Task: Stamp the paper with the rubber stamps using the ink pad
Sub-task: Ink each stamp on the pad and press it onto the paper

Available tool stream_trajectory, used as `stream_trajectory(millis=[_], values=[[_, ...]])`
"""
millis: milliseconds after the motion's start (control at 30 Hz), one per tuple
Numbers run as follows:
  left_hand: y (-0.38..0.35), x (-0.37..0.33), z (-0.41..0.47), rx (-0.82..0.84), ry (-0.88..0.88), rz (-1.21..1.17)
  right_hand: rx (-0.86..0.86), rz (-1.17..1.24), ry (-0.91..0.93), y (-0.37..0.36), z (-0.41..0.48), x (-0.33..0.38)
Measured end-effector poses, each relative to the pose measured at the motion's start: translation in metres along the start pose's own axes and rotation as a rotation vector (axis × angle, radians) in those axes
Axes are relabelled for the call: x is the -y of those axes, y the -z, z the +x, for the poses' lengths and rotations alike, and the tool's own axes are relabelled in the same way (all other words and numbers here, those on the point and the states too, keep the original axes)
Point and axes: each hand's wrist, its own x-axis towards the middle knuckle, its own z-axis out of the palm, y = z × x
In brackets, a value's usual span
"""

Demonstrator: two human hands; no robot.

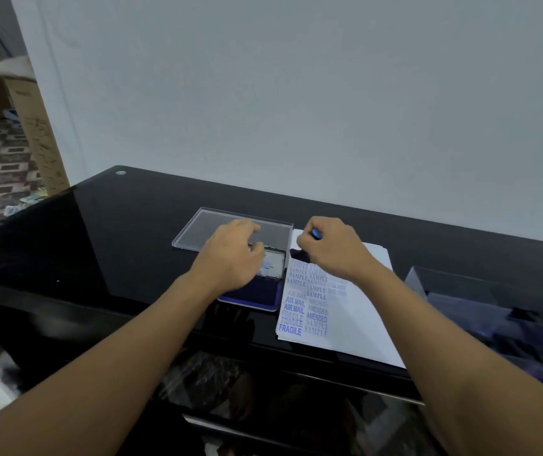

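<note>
A white paper (359, 311) lies on the black glass table, its left part covered with blue prints reading SAMPLE, AIR MAIL, AMENDED and FRAGILE. My right hand (332, 248) grips a rubber stamp (299, 255) with a blue handle top, its black base pressed on the paper's upper left corner. The blue ink pad (257, 296) sits just left of the paper, its clear lid (217, 230) folded open behind it. My left hand (230, 258) rests on the ink pad's upper part, fingers curled at its edge; whether they grip it is unclear.
A dark translucent box (493, 304) holding dark items stands at the right on the table (115, 225). A white wall runs behind the table's far edge. A tall cardboard box (36, 126) leans at the left beyond the table, over a patterned floor.
</note>
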Motion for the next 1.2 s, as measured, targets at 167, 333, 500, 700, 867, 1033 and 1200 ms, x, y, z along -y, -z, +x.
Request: stream_trajectory(millis=[167, 333, 500, 700, 867, 1033, 1200], values=[[-0.002, -0.031, 0.003, 0.002, -0.051, -0.001, -0.017, 0.020, -0.045, 0.025, -0.008, -0.009], [-0.007, -0.051, 0.002, 0.007, -0.098, 0.008, -0.032, -0.010, -0.063, 0.037, -0.012, -0.016], [-0.019, -0.057, 0.001, 0.027, -0.121, 0.018, -0.038, -0.029, -0.072, 0.042, -0.017, -0.022], [-0.045, -0.061, -0.004, 0.092, -0.155, 0.061, 0.010, -0.086, -0.096, 0.041, -0.024, -0.035], [-0.066, -0.063, -0.011, 0.160, -0.183, 0.081, 0.049, -0.131, -0.132, 0.034, -0.030, -0.050], [-0.084, -0.061, -0.013, 0.216, -0.215, 0.115, 0.104, -0.140, -0.155, 0.025, -0.035, -0.060], [-0.097, -0.060, -0.015, 0.257, -0.244, 0.139, 0.164, -0.183, -0.140, 0.020, -0.037, -0.065]])
